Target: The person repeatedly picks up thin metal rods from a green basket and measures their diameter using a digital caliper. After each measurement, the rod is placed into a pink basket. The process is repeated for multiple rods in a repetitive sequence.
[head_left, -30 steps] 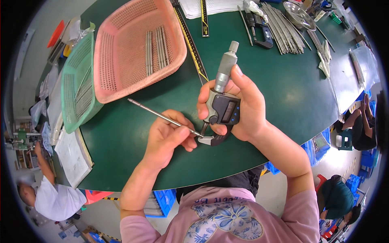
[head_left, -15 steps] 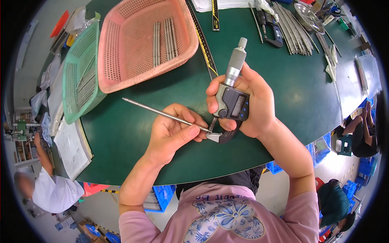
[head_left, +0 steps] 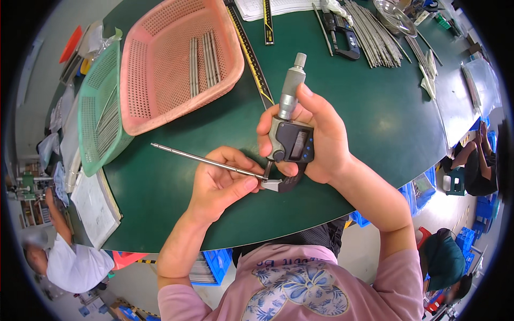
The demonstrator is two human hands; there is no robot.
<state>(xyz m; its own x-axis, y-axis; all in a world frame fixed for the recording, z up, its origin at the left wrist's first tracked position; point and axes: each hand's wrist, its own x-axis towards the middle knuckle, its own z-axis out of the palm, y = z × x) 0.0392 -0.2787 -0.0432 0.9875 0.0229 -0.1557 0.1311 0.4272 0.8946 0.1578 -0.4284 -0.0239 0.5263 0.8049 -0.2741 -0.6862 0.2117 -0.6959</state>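
A thin metal rod (head_left: 206, 160) slants across my left hand (head_left: 217, 184), pinched between thumb and fingers. Its right end sits between the jaws of a digital micrometer (head_left: 289, 136), and its other end points up to the left. My right hand (head_left: 326, 144) wraps round the micrometer's dark frame, thumb up along the grey thimble. The micrometer's small screen faces up. Whether both jaws touch the rod is too small to tell. Beyond my left hand stands a pink basket (head_left: 134, 115) holding several metal rods (head_left: 206, 61).
A green basket (head_left: 88, 128) of rods and a paper-covered folder (head_left: 96, 206) lie at the left. Rulers (head_left: 251, 59), a second micrometer (head_left: 345, 40), a rod bundle (head_left: 369, 35) and a metal bowl (head_left: 393, 16) occupy the far side. Other people sit at both sides.
The micrometer, rod and both hands appear shifted left in the picture, along with the baskets and tools. The rod's end stays between the micrometer's jaws, and both grips look the same.
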